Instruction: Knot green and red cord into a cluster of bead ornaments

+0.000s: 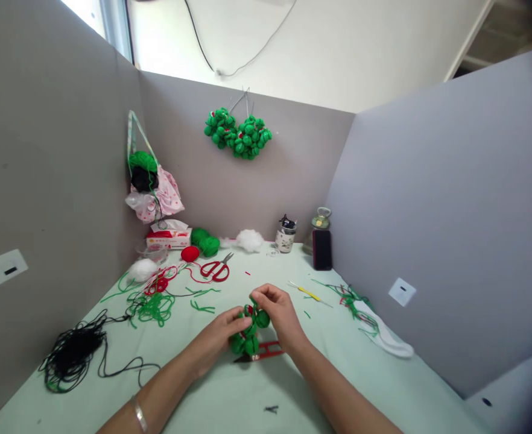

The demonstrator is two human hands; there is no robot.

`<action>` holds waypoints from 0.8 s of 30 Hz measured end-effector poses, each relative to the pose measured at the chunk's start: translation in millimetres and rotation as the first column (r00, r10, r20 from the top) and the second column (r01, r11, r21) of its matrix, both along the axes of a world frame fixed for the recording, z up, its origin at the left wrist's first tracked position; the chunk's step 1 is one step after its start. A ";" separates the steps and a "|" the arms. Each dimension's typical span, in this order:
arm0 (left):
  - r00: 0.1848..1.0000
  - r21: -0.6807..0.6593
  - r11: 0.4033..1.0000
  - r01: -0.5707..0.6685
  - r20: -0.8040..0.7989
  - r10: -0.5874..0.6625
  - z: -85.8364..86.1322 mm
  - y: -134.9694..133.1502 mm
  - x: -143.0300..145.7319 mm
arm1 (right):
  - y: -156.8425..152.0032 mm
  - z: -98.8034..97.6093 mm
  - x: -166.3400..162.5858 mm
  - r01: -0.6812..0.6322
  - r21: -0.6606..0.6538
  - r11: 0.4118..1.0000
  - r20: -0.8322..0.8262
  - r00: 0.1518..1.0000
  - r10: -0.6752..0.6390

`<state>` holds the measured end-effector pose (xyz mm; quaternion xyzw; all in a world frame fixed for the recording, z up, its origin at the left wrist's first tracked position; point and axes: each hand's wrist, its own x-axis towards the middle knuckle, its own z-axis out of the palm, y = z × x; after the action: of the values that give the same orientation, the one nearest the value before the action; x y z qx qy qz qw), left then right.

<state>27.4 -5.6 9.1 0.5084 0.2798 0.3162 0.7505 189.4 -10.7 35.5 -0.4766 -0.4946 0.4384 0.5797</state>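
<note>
Near the front middle of the table, my left hand (230, 328) is closed around a small bunch of green crocheted balls (251, 345) with bits of red and white on it. At the top of the bunch, my right hand (275, 306) pinches a small green part between thumb and fingertips. Whether that part is a yarn end or a loop is too small to tell. Under the bunch lie red-handled thread snips (268, 351) with dark blades, partly hidden by the balls and my right hand. Beyond my hands rests a yellow-handled crochet hook (310, 293).
Red scissors (216, 270), a red yarn ball (190, 254), loose green yarn (155, 308) and a black yarn tangle (73, 352) lie on the left. At the back stand a tissue box (169, 238), a cup (285, 239) and a phone (322, 250). Finished green bunches (250, 137) hang on the partition.
</note>
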 end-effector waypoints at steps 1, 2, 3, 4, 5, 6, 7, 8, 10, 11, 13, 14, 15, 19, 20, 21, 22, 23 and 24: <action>0.999 -0.013 0.999 0.032 0.038 -0.032 0.7 -0.8 0.3 | 0.3 1.3 1.6 0.021 -0.012 1.000 -0.011 1.000 -0.021; 0.996 -0.021 0.998 0.055 0.077 -0.053 1.2 -1.5 0.6 | 0.6 2.3 3.1 0.033 -0.022 0.999 -0.023 0.999 -0.034; 0.992 -0.027 0.998 0.065 0.115 -0.061 1.5 -2.2 0.9 | 0.8 3.0 4.3 0.037 -0.030 0.999 -0.035 0.999 -0.039; 0.987 -0.036 0.997 0.063 0.150 -0.057 1.6 -2.7 1.3 | 1.0 3.3 5.3 0.034 -0.036 0.999 -0.045 0.998 -0.035; 0.984 -0.046 0.998 0.045 0.175 -0.037 1.4 -2.9 1.6 | 1.2 3.2 5.8 0.027 -0.041 0.999 -0.052 0.998 -0.029; 0.983 -0.053 0.998 0.028 0.184 -0.018 1.1 -2.9 1.8 | 1.4 2.6 5.8 0.020 -0.044 0.999 -0.055 0.998 -0.022; 0.984 -0.050 0.999 0.012 0.179 -0.003 0.7 -2.6 2.0 | 1.5 1.8 5.5 0.011 -0.048 0.999 -0.057 0.998 -0.014; 0.987 -0.032 0.999 -0.001 0.162 0.006 0.5 -2.2 2.2 | 1.7 0.7 4.9 0.000 -0.048 0.999 -0.057 0.998 -0.003; 0.994 0.029 0.999 -0.020 0.109 0.017 0.5 -1.4 2.3 | 2.1 -1.6 3.2 -0.021 -0.038 0.999 -0.056 0.998 0.019; 0.996 0.055 0.998 -0.034 0.081 0.030 0.7 -1.3 2.3 | 2.3 -2.4 2.6 -0.030 -0.036 0.999 -0.057 0.998 0.028; 0.997 0.062 0.996 -0.071 0.047 0.068 1.5 -1.6 2.6 | 2.7 -3.5 2.2 -0.036 -0.044 0.998 -0.062 0.998 0.033; 0.996 0.041 0.995 -0.087 0.039 0.086 1.9 -2.0 2.8 | 2.9 -3.7 2.4 -0.033 -0.052 0.998 -0.067 0.997 0.030; 0.994 0.013 0.995 -0.104 0.035 0.103 2.2 -2.6 3.2 | 3.0 -3.6 2.8 -0.031 -0.062 0.998 -0.075 0.997 0.026; 0.986 -0.071 0.984 -0.166 0.018 0.167 2.0 -4.3 6.2 | 0.6 -1.9 2.0 -0.078 -0.079 0.994 -0.120 0.990 0.068; 0.984 -0.089 0.981 -0.175 0.010 0.177 1.8 -4.4 7.1 | -0.7 -1.3 0.8 -0.110 -0.083 0.991 -0.129 0.987 0.098; 0.983 -0.110 0.977 -0.182 0.003 0.184 1.8 -4.6 8.1 | -2.1 -0.8 -0.6 -0.153 -0.088 0.984 -0.136 0.981 0.140; 0.981 -0.132 0.973 -0.191 -0.004 0.192 1.9 -4.7 8.8 | -3.4 -0.4 -1.9 -0.201 -0.097 0.975 -0.141 0.972 0.186; 0.979 -0.155 0.967 -0.200 -0.008 0.201 2.4 -4.9 9.3 | -4.3 -0.3 -2.9 -0.240 -0.107 0.965 -0.145 0.964 0.224; 0.978 -0.175 0.963 -0.206 -0.006 0.209 3.0 -5.2 9.4 | -4.7 -0.4 -3.4 -0.260 -0.113 0.959 -0.145 0.959 0.243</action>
<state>36.8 -10.8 12.1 0.4064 0.3536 0.3703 0.7568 186.0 -15.4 35.0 -0.4171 -0.4827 0.5701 0.5177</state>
